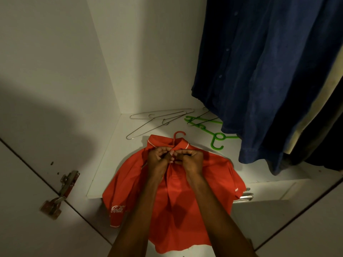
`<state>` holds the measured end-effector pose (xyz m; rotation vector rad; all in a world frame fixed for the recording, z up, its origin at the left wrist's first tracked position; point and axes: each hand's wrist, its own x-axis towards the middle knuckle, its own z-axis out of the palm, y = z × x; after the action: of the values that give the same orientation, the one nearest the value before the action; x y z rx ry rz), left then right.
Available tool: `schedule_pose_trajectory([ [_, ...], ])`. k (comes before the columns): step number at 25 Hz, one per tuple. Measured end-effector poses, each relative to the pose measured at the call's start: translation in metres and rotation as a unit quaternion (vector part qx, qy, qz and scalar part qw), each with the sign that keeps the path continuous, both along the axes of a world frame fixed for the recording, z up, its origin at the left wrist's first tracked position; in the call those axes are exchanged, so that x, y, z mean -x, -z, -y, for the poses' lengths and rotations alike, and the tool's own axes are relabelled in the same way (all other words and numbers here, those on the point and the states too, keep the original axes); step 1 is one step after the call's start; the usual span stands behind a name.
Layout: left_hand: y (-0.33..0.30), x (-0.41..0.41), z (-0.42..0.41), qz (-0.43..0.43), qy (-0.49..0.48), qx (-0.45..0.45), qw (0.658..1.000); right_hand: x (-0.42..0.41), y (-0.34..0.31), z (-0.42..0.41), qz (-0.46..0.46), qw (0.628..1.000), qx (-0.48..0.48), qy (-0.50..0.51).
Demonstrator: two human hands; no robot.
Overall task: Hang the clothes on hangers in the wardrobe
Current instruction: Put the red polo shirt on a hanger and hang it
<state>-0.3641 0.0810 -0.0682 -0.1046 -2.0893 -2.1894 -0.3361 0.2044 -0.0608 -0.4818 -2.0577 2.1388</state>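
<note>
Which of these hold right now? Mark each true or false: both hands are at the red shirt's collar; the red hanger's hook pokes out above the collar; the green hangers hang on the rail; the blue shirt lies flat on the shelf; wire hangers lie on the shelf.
1. Both hands are at the red shirt's collar. True: the left hand and right hand pinch the red shirt there.
2. The red hanger's hook pokes out above the collar. True.
3. The green hangers hang on the rail. False: they lie on the shelf.
4. The blue shirt lies flat. False: it hangs.
5. Wire hangers lie on the shelf. True.
</note>
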Motion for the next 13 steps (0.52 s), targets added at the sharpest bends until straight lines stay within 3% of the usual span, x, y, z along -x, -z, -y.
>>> schedule_pose_trajectory([
  [9, -0.003, 0.002, 0.0, 0.024, -0.018, -0.061, 0.998, -0.008, -0.014, 0.001, -0.013, 1.0, -0.009, -0.021],
  [13, -0.006, -0.005, -0.004, -0.056, -0.149, 0.019, 0.987, -0.009, -0.017, 0.0, -0.015, 0.999, -0.039, -0.022],
])
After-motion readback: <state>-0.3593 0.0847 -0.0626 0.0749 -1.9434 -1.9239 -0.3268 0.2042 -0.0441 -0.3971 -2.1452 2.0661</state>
